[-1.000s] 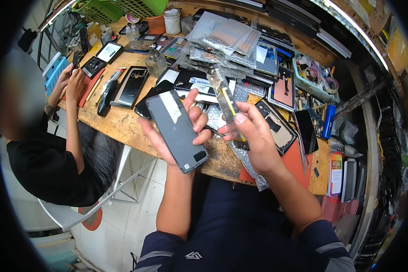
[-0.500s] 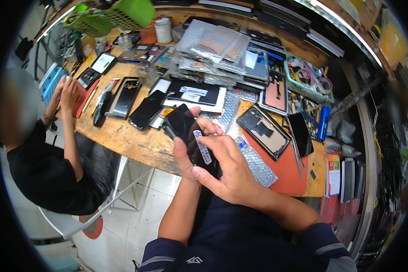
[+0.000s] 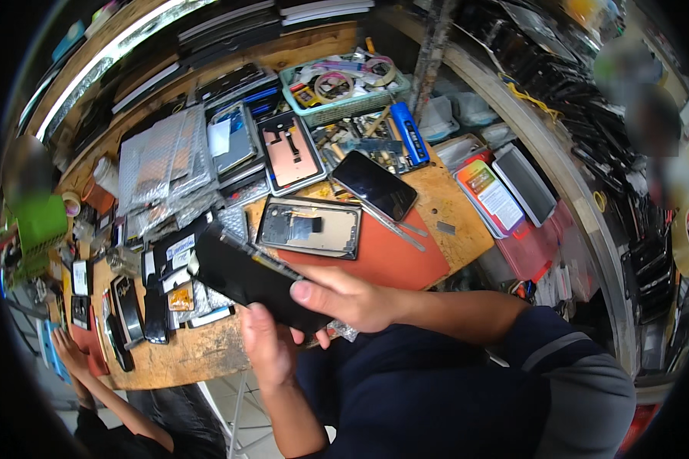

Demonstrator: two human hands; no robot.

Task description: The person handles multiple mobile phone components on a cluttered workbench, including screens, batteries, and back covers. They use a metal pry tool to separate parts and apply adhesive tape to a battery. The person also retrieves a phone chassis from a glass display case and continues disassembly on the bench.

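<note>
Black phone [image 3: 245, 279] held over cluttered wooden workbench [image 3: 199, 356].

Left hand [image 3: 266, 344] rises from the lower edge on a bare forearm, palm up, fingers curled upward from beneath. Right hand [image 3: 346, 297] comes in from the right, sleeve dark blue down to the forearm, wrist near level. Right thumb lies flat on top, pointing left; its fingers wrap under. The two hands overlap, right above left, both closed in a grip.

Navy top, grey striped sleeve [image 3: 566, 375]
</note>
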